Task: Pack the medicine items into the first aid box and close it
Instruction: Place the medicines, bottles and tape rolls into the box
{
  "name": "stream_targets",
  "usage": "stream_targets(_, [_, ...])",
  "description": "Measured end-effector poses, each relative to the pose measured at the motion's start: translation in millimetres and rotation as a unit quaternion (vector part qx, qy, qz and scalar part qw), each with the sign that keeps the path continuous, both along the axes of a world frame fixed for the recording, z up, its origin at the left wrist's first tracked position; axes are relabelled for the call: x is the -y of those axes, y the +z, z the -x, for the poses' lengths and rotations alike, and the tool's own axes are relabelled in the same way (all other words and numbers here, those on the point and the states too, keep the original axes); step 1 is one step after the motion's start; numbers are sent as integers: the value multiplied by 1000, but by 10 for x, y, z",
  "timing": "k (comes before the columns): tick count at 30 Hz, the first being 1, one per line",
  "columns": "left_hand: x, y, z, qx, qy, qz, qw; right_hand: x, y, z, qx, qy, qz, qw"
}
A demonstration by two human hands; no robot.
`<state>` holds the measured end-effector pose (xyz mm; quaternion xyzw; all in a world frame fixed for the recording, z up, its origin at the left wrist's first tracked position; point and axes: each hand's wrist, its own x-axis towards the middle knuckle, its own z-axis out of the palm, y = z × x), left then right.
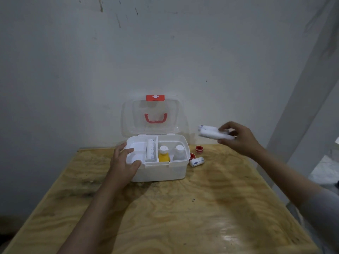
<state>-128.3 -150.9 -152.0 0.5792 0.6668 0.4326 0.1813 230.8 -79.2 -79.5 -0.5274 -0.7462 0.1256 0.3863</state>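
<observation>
My right hand (238, 138), at three o'clock of the open box (157, 158), pinches two white rolls (212, 133) aloft, so I should lower them level into a free tray slot while my left hand (124, 162), fingers spread, steadies its nine-o'clock rim.

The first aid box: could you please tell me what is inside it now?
Inside the box: a white roll in the middle slot, a yellow bottle and a clear bottle on the right. The tray hides whatever lies beneath.
</observation>
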Motion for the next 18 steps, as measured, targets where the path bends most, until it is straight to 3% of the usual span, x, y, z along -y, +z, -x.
stream_targets(6, [-7, -11, -3, 4, 3, 4, 1000, -162, 436, 670, 190, 106, -6, 976])
stream_targets(11, [9, 6, -2, 4, 2, 10, 1000, -390, 397, 1145, 335, 126, 68, 931])
stream_targets(14, [13, 16, 1, 1, 0, 13, 1000, -483, 359, 1268, 354, 129, 125, 918])
stream_targets(18, [6, 17, 6, -3, 1, 13, 1000, -523, 371, 1201, 257, 123, 147, 947])
